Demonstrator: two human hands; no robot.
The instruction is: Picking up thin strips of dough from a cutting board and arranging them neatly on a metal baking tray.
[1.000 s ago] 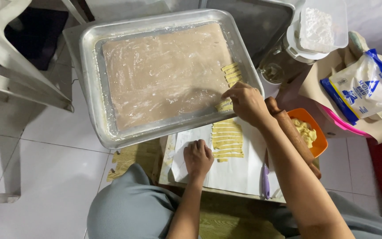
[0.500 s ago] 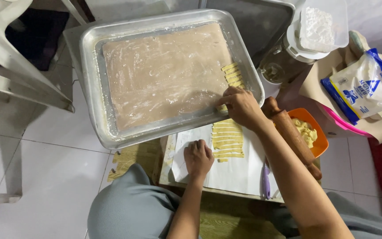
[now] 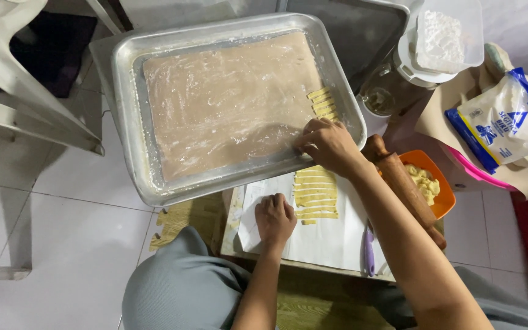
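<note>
White floor tiles surround a low board where a seated person works. Right hand point(image 3: 328, 143), fingers curled, seems to be setting a dough strip at the near right edge of a lined metal tray point(image 3: 126, 104), below strips point(image 3: 322, 104) already laid. Left hand point(image 3: 274, 217), loosely closed, presses the paper sheet point(image 3: 337, 241) beside cut strips point(image 3: 316, 195). Most of the liner lies bare leftward; a rolling pin point(image 3: 407, 192) crowds the right.

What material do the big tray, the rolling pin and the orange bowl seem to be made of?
Tray: looks like bare metal, probably aluminium; dull grey sheen, rolled rim.
Rolling pin: likely wood; matte brown with a turned handle.
Orange bowl: probably plastic; smooth, even bright colour and a thin rim.
</note>
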